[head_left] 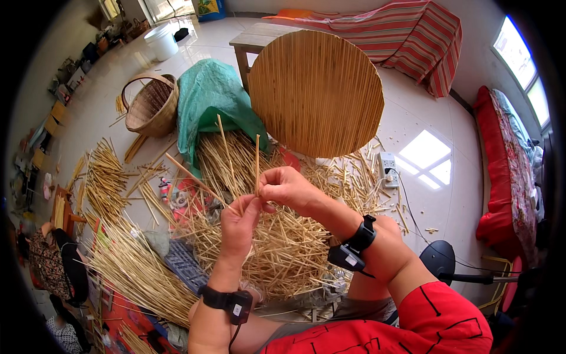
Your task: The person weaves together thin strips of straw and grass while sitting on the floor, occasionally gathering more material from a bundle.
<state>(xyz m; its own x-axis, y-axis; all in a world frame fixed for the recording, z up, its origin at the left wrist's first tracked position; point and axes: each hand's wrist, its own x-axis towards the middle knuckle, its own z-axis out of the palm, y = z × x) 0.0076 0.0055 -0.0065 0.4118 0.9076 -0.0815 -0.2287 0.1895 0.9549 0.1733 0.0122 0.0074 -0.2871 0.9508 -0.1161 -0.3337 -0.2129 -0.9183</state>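
In front of me both hands meet over a heap of cut straw stalks (265,253). My right hand (289,187) pinches a thin upright straw stalk (257,156) near its lower end. Touching it from below, my left hand (239,224) is closed with thumb and fingers together at the same stalk's lower end. A longer, thicker stalk (191,176) slants up and left from beside my left hand; whether that hand grips it, I cannot tell. Behind the hands, more stalks (227,156) spill from a green woven sack (212,88).
A round panel of straw stalks (318,94) leans on a wooden bench (253,38). A wicker basket (154,109) and white bucket (161,44) stand far left. Long straw bundles (135,265) lie left. A power strip (388,170) with a cord sits right among scraps.
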